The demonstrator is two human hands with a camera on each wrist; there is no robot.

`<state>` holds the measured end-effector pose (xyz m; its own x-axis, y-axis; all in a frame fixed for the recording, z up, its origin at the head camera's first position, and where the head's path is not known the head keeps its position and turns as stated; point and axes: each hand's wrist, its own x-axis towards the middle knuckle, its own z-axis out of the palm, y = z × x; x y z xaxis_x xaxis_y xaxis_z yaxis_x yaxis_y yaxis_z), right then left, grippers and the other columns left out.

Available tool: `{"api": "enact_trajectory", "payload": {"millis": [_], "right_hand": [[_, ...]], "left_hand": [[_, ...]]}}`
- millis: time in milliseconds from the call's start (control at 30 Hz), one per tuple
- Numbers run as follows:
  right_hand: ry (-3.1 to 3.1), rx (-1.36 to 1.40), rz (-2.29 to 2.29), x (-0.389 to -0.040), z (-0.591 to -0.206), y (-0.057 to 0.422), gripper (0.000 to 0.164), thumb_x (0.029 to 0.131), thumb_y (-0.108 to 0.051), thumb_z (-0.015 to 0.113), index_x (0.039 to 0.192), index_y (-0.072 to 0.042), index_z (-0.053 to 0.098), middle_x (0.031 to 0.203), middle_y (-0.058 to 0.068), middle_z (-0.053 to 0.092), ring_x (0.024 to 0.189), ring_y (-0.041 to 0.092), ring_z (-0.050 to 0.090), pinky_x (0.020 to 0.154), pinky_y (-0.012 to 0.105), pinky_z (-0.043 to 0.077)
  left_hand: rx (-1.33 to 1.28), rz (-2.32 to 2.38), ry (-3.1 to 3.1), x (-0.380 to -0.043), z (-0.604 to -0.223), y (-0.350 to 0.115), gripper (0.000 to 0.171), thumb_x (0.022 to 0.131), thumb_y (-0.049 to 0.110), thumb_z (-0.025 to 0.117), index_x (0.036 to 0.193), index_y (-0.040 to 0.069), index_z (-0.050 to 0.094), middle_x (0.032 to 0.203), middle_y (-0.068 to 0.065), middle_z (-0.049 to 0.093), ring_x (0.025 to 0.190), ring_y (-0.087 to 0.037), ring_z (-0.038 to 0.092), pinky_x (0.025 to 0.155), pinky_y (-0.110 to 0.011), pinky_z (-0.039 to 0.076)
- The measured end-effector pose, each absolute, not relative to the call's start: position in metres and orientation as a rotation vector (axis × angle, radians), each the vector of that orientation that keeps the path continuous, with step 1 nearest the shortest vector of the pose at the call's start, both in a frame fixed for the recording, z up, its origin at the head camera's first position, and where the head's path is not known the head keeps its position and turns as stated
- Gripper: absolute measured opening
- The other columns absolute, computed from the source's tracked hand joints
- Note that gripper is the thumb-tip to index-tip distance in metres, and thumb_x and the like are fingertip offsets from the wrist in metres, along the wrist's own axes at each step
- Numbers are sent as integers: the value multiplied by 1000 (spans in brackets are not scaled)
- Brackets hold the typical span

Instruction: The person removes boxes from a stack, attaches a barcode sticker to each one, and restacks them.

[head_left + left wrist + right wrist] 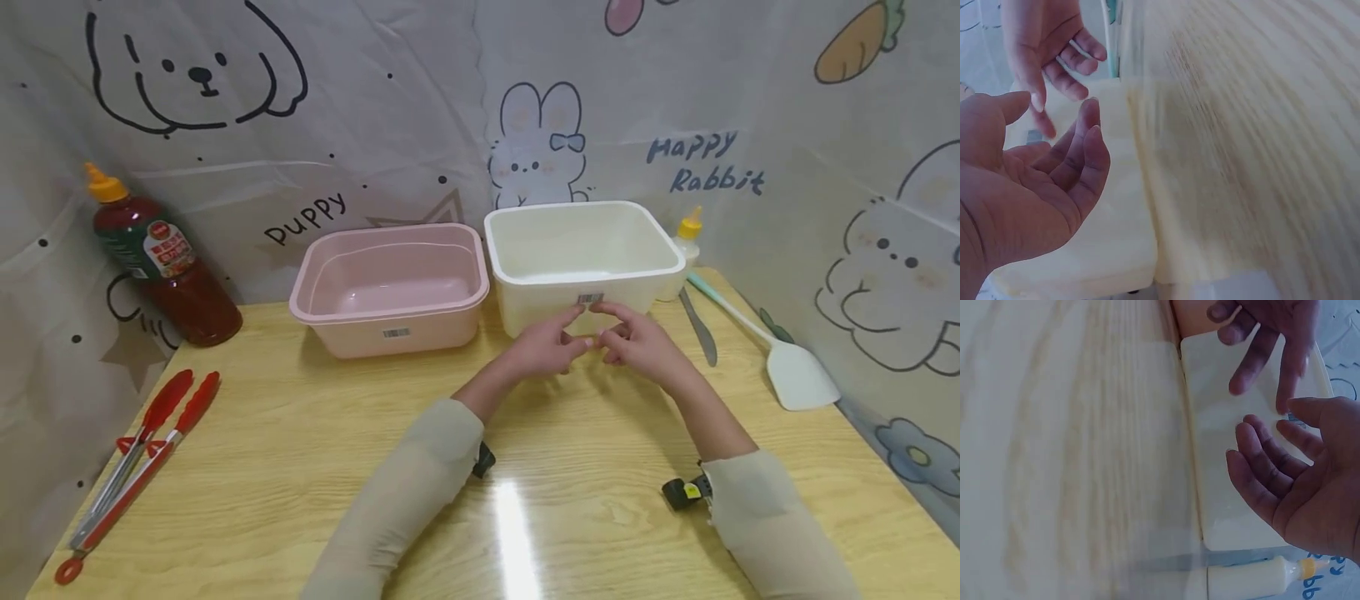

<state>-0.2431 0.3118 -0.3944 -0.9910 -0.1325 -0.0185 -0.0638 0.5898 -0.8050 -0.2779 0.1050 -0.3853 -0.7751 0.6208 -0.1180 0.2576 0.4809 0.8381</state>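
Both hands hover at the front of a white plastic basin [536, 302], their fingertips almost meeting. My left hand [546, 346] stretches its index finger toward the barcode label [590, 297] on the basin's front wall. From the other side, my right hand [637, 340] points its index finger at the same label. The thumbs are close together below it. In the left wrist view the left hand [1035, 181] has loosely bent fingers around nothing. The right wrist view shows the right hand [1310, 487] likewise relaxed, with nothing in it.
Left of the white basin stands a pink basin [397, 333]. A red sauce bottle [168, 254] and red-tipped tongs [142, 458] are at the left. To the right are a yellow-capped bottle [687, 242], a knife [699, 329] and a white spatula [801, 375]. Patterned cloth hangs behind.
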Motion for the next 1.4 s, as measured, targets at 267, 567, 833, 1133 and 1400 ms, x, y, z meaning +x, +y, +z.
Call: {"api": "enact_trajectory", "payload": {"millis": [267,567,833,1133,1400], "right_hand": [[2794,-164,-1350,-238,-379,317,53,107,-32,50,156,-18,38,118,26,69,86,30,70,85,44,61],[2718,-236,-1317,-241,-390,314,52,107,-23,50,156,-13,35,112,28,70,87,33,69,79,33,56],[2804,-219,-1284,-239,-374,312,53,107,-32,49,157,-19,35,115,25,70,89,33,69,85,43,60],[2798,-182,-1261,-237,-382,322,53,107,-31,49,157,-19,35,116,26,69,88,32,69,80,35,58],[2779,-274,-1236,-240,-387,312,52,107,-26,51,156,-14,37,110,24,72,87,33,71,76,32,55]], "left_hand": [[769,1247,2336,-276,-372,107,67,104,39,55,163,27,23,126,-14,71,91,-33,75,73,-30,57],[729,1217,2338,-277,-385,103,68,103,37,58,162,28,25,121,-11,72,81,-22,72,64,-30,56],[810,1260,2335,-279,-373,103,68,104,39,55,163,26,23,125,-13,70,93,-32,74,69,-30,58],[788,1244,2343,-284,-382,90,64,103,33,58,161,24,30,124,-16,70,92,-31,74,69,-27,58],[812,1174,2332,-284,-384,104,67,104,39,55,162,23,25,127,-13,68,95,-27,73,69,-28,58]]}}
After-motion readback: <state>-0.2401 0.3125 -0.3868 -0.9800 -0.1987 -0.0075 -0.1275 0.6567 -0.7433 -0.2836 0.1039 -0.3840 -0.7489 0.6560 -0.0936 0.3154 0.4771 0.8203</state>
